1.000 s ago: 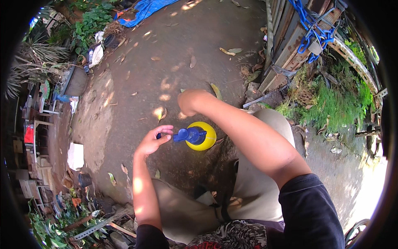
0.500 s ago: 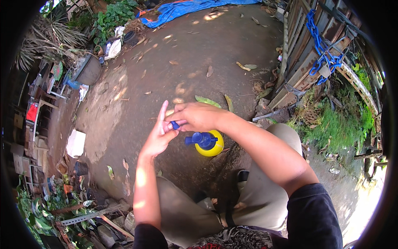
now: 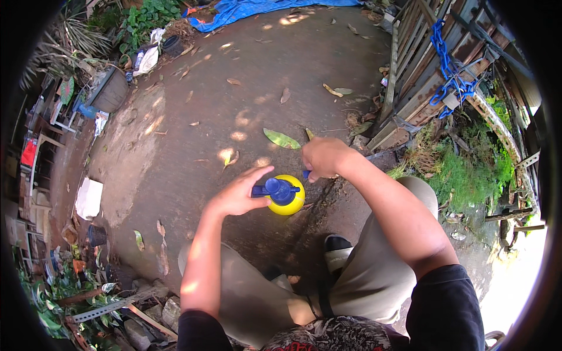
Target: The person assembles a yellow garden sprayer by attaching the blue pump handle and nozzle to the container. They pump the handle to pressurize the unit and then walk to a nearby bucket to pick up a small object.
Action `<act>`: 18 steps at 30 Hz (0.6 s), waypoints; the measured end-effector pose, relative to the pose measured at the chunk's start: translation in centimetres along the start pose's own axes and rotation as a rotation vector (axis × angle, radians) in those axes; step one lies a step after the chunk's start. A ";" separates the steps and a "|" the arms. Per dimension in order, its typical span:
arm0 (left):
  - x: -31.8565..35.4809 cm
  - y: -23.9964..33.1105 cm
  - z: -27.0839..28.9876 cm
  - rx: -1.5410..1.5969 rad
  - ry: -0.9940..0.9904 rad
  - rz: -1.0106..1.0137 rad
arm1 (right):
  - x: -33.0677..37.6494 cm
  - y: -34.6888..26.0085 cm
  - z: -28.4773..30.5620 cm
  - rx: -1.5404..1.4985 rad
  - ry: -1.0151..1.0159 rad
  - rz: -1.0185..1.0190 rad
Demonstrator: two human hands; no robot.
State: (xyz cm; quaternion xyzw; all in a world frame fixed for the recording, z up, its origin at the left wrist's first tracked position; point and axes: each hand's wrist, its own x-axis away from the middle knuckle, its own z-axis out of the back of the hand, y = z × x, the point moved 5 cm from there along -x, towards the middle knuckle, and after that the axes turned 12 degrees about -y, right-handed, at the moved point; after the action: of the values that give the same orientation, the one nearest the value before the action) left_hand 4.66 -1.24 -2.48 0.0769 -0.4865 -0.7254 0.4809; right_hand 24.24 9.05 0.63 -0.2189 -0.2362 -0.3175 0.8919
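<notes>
A yellow pump sprayer (image 3: pixel 297 204) with a blue top (image 3: pixel 280 192) stands on the ground in front of me. My left hand (image 3: pixel 237 193) is at its left side, fingers and thumb apart around the blue spout; whether the skin touches the sprayer is hard to tell. Just right of the sprayer, my right hand (image 3: pixel 325 158) is closed on a small blue piece (image 3: pixel 306 174), perhaps the nozzle, whose end pokes out past the fingers. The rest of that piece is hidden in the hand.
Dry leaves and a green leaf (image 3: pixel 281 138) lie on the dirt floor. At the right stands a slatted gate (image 3: pixel 404 88) with a blue chain (image 3: pixel 448 70). A blue tarp (image 3: pixel 252 13) lies at the far end. Stones and plants (image 3: pixel 64 292) crowd the lower left.
My hands, which were together over the small blue piece, have parted. The right one carried the piece to the right of the sprayer; the left one came down to the sprayer's left side.
</notes>
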 end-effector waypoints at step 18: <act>-3.3 -2.6 -0.8 -0.077 -0.015 0.001 | -3.6 0.3 -6.7 -0.241 -0.184 0.160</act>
State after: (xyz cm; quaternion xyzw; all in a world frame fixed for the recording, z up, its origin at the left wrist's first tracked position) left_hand 5.20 0.92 -6.12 0.0526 -0.4620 -0.7437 0.4803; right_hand 23.87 7.33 -6.81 -0.3706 -0.2589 -0.2503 0.8561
